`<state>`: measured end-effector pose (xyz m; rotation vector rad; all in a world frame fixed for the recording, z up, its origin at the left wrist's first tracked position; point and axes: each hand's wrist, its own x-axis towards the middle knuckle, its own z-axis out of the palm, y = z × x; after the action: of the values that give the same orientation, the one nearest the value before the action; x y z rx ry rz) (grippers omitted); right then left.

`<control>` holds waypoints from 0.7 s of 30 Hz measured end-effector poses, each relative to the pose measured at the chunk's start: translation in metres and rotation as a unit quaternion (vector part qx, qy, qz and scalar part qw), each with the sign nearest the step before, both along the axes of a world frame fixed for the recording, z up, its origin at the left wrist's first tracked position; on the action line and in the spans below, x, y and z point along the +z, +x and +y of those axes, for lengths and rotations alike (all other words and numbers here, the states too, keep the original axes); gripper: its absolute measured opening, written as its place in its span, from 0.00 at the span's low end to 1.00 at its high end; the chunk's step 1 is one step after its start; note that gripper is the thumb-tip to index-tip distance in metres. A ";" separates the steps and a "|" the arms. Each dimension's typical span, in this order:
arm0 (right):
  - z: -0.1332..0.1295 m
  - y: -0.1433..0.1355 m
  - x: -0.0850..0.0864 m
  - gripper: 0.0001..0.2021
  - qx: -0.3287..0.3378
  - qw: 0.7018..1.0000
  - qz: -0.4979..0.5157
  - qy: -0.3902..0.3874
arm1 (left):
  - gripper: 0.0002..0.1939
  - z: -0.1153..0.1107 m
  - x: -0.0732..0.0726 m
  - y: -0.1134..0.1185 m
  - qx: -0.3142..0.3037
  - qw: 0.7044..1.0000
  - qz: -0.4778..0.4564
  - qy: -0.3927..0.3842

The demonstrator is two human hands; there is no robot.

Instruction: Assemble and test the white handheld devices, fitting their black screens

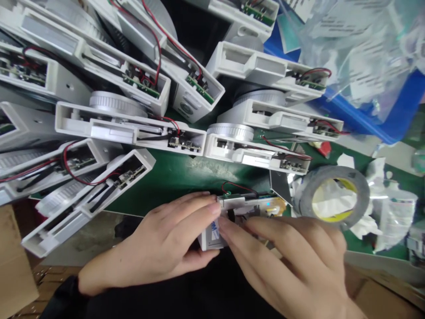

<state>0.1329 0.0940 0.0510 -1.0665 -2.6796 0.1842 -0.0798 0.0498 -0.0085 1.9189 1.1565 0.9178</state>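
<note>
Now the device (244,204) is being held lengthwise from left to right, low over the green table (172,177); its white casing is partly covered, thin wires (237,187) are looped above, a blue light (268,204) (tiny, but bright) is shown towards its right end.

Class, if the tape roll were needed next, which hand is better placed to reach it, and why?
Probably the right hand: it is nearer the tape roll, though its fingers are at the white unit, which the left hand grips.
</note>
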 end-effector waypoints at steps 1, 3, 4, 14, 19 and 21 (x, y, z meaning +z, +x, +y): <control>0.001 -0.001 -0.001 0.06 0.000 1.000 0.006 -0.001 | 0.21 0.000 0.000 0.000 0.000 1.000 -0.001 0.002; 0.002 -0.004 -0.004 0.07 -0.001 1.000 0.018 -0.005 | 0.22 -0.001 -0.002 0.000 0.002 1.000 -0.007 0.007; 0.002 -0.004 -0.005 0.08 -0.005 1.000 0.022 -0.008 | 0.22 -0.001 -0.002 0.000 0.002 1.000 -0.011 0.009; 0.002 -0.002 -0.008 0.08 0.012 1.000 0.024 -0.004 | 0.21 0.003 -0.002 0.000 -0.006 1.000 -0.007 0.001; 0.003 -0.001 -0.008 0.08 0.013 1.000 0.021 -0.012 | 0.20 0.003 -0.002 0.000 -0.010 1.000 -0.005 -0.005; 0.003 -0.001 -0.008 0.07 0.013 1.000 0.018 -0.013 | 0.21 0.002 -0.003 0.000 -0.006 1.000 -0.011 -0.003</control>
<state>0.1324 0.0966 0.0427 -1.0267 -2.6668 0.2409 -0.0803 0.0518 -0.0116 1.9039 1.1320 0.9254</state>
